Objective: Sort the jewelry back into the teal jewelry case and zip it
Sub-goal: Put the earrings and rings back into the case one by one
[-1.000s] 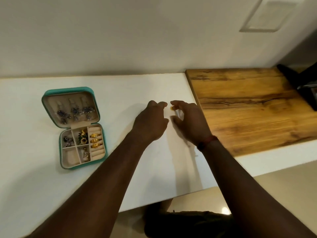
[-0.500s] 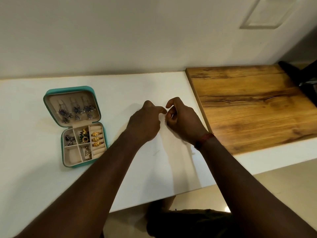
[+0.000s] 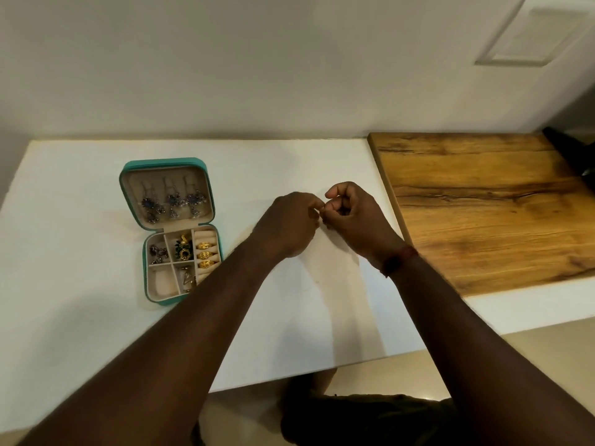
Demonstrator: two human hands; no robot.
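Head view: a white table carries a wooden board at three o'clock and the open teal case at nine o'clock, with earrings and rings slotted inside. At centre, the left hand and right hand curl fingertip to fingertip, pinching a tiny gold piece, probably to ready it for the case.

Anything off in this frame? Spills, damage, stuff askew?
Nothing spilled or damaged. The teal jewelry case lies open, turned slightly askew on the white table. Left hand and right hand pinch a small piece between them, too small to identify.
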